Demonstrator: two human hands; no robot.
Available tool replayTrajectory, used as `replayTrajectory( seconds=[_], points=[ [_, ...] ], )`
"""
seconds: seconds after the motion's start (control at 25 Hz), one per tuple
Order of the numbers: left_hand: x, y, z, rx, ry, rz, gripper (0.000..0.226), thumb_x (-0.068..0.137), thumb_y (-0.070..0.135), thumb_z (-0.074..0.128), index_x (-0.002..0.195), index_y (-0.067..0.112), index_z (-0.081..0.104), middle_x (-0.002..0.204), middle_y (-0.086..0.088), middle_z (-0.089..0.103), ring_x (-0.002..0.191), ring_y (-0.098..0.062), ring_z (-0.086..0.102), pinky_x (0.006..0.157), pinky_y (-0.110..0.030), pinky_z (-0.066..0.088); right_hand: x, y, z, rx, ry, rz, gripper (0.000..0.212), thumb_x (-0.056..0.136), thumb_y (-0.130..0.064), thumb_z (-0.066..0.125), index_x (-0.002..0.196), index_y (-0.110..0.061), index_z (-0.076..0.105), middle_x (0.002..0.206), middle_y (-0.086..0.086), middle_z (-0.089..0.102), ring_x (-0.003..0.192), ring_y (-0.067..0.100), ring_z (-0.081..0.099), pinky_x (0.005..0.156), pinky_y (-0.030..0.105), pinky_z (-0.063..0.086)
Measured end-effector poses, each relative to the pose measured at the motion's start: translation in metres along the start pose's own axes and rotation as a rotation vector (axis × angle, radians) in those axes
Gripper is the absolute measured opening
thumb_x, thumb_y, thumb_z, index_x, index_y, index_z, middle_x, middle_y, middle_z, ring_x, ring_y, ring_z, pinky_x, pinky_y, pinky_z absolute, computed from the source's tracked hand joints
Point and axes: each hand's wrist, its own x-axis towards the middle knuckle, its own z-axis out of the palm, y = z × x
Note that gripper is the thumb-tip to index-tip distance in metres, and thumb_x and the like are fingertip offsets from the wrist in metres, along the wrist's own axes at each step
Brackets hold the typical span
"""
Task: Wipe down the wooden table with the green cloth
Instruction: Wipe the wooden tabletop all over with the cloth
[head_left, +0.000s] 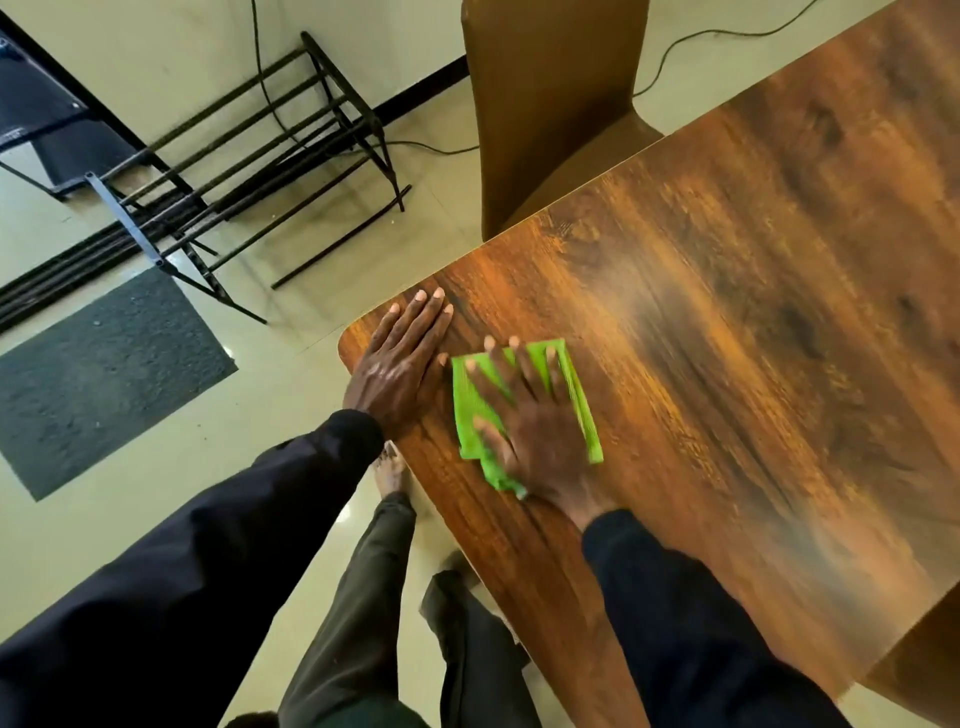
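Right now the green cloth (524, 410) lies folded flat on the wooden table (753, 322), near its left corner, just in from the near-left edge. R hand (535, 431) sits on top of it, palm down, fingers spread wide and flat, pressing rather than gripping; cloth and hand look a bit blurred, so prob mid-stroke. L hand (400, 358) rests just left of the cloth, also flat w/ fingers extended, holding nothing, bracing at the table corner. Most of the top stretches away to the right & far side, likely not yet covered.

To do this step well: keep even palm pressure so the cloth doesn't bunch, use overlapping passes along the grain, work corner outward, shift L hand off before wiping under it. A brown chair (550, 114) stands at the far edge, a dark metal rack (249, 156) on the floor far left, a grey mat (104, 379) nearer
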Motion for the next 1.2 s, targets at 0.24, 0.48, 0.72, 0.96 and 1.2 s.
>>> replayTrajectory(
  seconds=[0.24,0.48,0.72,0.96,1.2],
  points=[
    [0.012,-0.012,-0.007,-0.015,-0.070,0.009,0.065,0.111,0.046,0.020,0.170,0.017,0.012,0.178,-0.005,0.004,0.166,-0.022,-0.001,0.136,-0.039,-0.002,0.007,0.031,-0.010,0.016,0.068,0.406,0.068,0.112,-0.052,0.037,0.173,-0.024,0.029,0.183,0.007,0.015,0.170,0.037,0.012,0.134,0.069,0.007],
    [0.005,-0.010,-0.009,-0.054,0.014,0.024,0.069,0.110,0.050,0.019,0.167,0.012,0.025,0.176,-0.011,0.019,0.164,-0.029,0.013,0.135,-0.044,0.009,0.021,-0.018,0.001,0.024,0.024,0.101,0.070,0.112,-0.056,0.037,0.174,-0.026,0.027,0.183,0.008,0.014,0.170,0.037,0.009,0.135,0.067,0.006],
    [0.004,-0.011,-0.005,-0.037,0.013,0.015,0.071,0.110,0.051,0.016,0.167,0.009,0.024,0.176,-0.014,0.018,0.164,-0.030,0.012,0.135,-0.050,0.013,-0.009,0.014,-0.006,0.045,0.081,0.377,0.068,0.112,-0.052,0.036,0.173,-0.024,0.029,0.183,0.008,0.015,0.170,0.037,0.011,0.134,0.069,0.007],
    [0.002,-0.009,-0.006,-0.155,0.060,-0.015,0.088,0.108,0.066,0.007,0.163,0.001,0.030,0.172,-0.020,0.026,0.162,-0.038,0.021,0.134,-0.052,0.016,0.040,-0.022,0.002,0.000,0.049,0.137,0.070,0.112,-0.054,0.041,0.173,-0.025,0.027,0.183,0.011,0.015,0.169,0.039,0.011,0.135,0.067,0.007],
    [0.003,-0.009,-0.010,-0.198,0.021,-0.068,0.075,0.107,0.037,0.052,0.165,0.001,0.022,0.174,-0.019,0.013,0.160,-0.030,0.002,0.134,-0.051,0.010,0.042,0.011,-0.013,0.032,0.031,0.256,0.069,0.112,-0.052,0.037,0.174,-0.026,0.025,0.184,0.008,0.011,0.170,0.036,0.006,0.134,0.067,0.007]
  ],
)
